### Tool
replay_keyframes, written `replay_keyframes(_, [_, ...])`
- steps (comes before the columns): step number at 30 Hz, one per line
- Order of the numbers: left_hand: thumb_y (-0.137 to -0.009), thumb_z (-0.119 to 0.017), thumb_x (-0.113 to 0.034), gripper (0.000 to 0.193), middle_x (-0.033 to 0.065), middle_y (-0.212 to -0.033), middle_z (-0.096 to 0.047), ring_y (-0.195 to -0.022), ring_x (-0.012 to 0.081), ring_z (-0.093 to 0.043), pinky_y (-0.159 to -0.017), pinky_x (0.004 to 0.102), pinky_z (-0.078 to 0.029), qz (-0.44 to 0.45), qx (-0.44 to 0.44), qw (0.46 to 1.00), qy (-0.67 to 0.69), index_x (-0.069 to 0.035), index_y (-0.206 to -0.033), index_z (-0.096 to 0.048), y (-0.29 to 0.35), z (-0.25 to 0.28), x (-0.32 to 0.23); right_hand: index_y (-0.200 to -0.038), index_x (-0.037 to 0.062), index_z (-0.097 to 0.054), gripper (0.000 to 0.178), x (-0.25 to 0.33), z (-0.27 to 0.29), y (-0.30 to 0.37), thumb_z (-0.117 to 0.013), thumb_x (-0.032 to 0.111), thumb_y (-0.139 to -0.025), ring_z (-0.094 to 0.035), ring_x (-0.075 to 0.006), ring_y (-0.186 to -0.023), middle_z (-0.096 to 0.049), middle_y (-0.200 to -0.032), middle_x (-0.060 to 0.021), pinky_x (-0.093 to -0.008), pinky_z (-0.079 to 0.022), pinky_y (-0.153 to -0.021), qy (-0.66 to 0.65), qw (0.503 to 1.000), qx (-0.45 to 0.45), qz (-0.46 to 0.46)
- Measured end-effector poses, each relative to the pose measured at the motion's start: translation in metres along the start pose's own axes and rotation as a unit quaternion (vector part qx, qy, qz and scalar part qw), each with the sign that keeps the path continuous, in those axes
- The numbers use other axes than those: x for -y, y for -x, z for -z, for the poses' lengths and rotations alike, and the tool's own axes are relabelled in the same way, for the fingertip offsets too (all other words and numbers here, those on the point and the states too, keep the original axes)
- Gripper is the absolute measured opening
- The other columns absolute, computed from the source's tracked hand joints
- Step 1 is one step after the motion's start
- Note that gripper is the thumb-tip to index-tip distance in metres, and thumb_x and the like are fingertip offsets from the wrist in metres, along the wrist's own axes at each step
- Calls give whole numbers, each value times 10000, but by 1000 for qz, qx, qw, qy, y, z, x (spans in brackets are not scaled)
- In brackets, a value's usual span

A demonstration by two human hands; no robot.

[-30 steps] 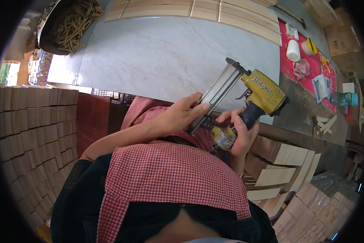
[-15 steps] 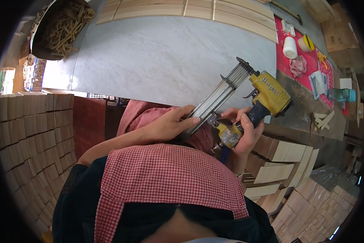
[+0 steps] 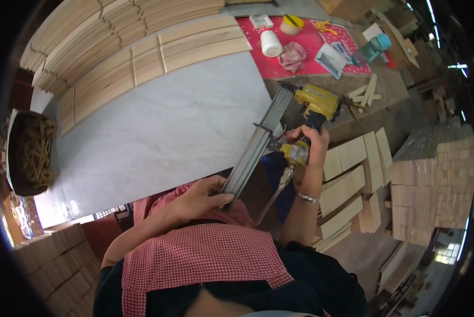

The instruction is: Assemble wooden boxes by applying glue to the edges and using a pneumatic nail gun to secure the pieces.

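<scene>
Yellow pneumatic nail gun [image 3: 315, 103] gripped at handle by right hand [image 3: 312, 143]; its long grey metal magazine [image 3: 258, 145] clasped at 7 o'clock end by left hand [image 3: 199, 198], above grey counter [image 3: 158, 132].

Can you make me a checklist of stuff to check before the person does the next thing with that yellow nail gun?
1. Right hand wrapped around the nail gun handle: ok.
2. Left hand gripping the end of the long metal nail rail: ok.
3. Nail gun nose pointing away from both hands: ok.
4. Nails loaded in the rail: cannot tell.
5. Air hose plugged into the handle: cannot tell.
6. Bare space on the grey table: ok.
</scene>
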State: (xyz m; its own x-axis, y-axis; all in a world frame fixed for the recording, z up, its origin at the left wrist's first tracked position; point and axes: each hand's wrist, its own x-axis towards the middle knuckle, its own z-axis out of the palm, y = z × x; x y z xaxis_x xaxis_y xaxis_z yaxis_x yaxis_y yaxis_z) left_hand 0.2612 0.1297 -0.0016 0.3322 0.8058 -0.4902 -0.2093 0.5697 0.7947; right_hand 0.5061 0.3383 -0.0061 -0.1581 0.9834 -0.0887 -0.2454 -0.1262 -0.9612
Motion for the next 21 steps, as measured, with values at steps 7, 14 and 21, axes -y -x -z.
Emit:
replay_keyframes(7, [-1010, -604, -139, 337, 109, -1099, -628, -944, 166, -612, -864, 264, -508, 61, 32, 996, 58, 13, -1307, -552, -51, -13, -22, -973, -21, -631, 235, -15, 54, -55, -620, 194, -878, -629, -190, -691, -661, -743, -120, -285, -502, -692, 147, 988, -21, -52])
replay_keyframes(14, [-1022, -603, -194, 382, 118, -1133, -613, -983, 164, -610, -900, 277, -505, 71, 77, 993, 62, 10, -1337, -526, -53, -7, -31, -856, -40, -681, 386, 64, 51, -102, -654, 337, -936, -574, -227, -628, -636, -676, -100, -362, -466, -614, 519, 845, -57, -117])
replay_keyframes(21, [-1029, -601, -246, 477, 154, -1180, -602, -1061, 186, -611, -960, 307, -500, 86, 129, 986, 55, 49, -1380, -471, -65, -5, -29, -913, 1, -720, 200, 37, 105, -286, -654, 189, -889, -665, -372, -747, -730, -858, -166, -441, -529, -715, 664, 711, -47, 229])
